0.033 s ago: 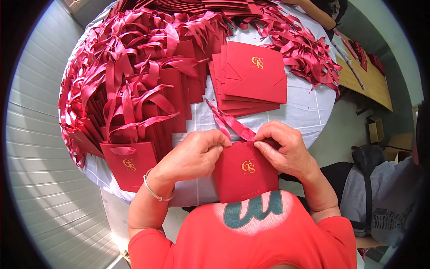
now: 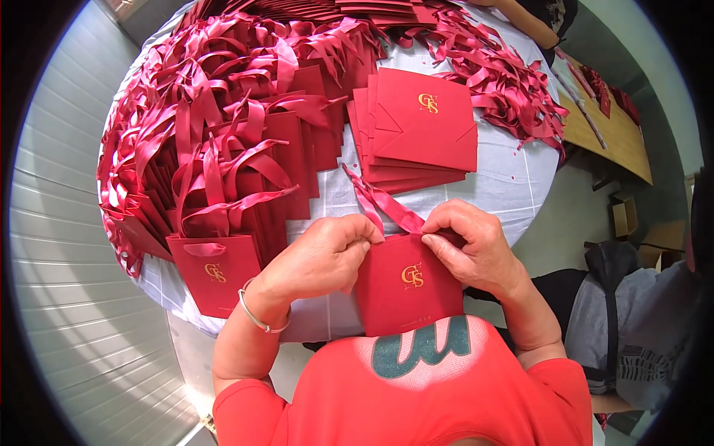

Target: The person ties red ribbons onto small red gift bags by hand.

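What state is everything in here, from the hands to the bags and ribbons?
Left hand: pinching the ribbon at the bag's top edge
Right hand: pinching there too, farther right
Ribbon: looped beyond the bag's top edge
Bag: looks flat, front facing up
Bag stack: piled unevenly
Left-side bags: crowded together, ribbons attached
Ribbon heap: tangled
Tablecloth: spread, creased
Bracelet: around the left wrist

Workshop, judging by massed bags (image 2: 282,149)

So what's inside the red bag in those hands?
The inside can't be seen: the front of the red bag covers it. Pink ribbon shows beyond its top edge, where the left hand and right hand pinch.
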The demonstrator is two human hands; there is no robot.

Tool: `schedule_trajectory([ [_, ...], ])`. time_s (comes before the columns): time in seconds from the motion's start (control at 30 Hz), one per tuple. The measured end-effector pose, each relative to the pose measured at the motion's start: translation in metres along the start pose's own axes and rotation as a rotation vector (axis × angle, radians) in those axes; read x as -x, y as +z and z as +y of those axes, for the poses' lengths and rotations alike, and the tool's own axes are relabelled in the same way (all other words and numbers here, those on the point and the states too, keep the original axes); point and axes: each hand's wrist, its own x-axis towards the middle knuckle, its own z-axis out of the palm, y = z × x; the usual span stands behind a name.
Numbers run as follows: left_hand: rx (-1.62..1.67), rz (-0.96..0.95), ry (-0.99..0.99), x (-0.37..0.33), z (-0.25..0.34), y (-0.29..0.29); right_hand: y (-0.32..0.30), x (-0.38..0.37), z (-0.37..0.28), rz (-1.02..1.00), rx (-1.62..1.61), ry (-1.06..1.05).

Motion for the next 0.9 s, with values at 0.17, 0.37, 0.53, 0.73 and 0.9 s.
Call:
schedule_trajectory([
  [0.17,0.075,-0.086,-0.088,-0.002,-0.004,-0.002,0.006,0.000,-0.013,0.130,0.051,-0.094],
  [0.37,0.032,-0.078,-0.115,-0.003,-0.002,-0.004,0.017,-0.003,-0.020,0.077,0.085,-0.285],
  [0.53,0.012,-0.092,-0.081,-0.005,-0.009,-0.004,0.025,-0.003,-0.015,0.018,0.088,-0.292],
  [0.73,0.058,-0.059,-0.101,-0.005,-0.010,-0.004,0.034,-0.002,-0.017,0.013,0.131,-0.311],
  [0.9,0.074,-0.052,-0.072,-0.006,-0.012,-0.002,0.040,-0.003,-0.024,0.017,0.258,-0.338],
])
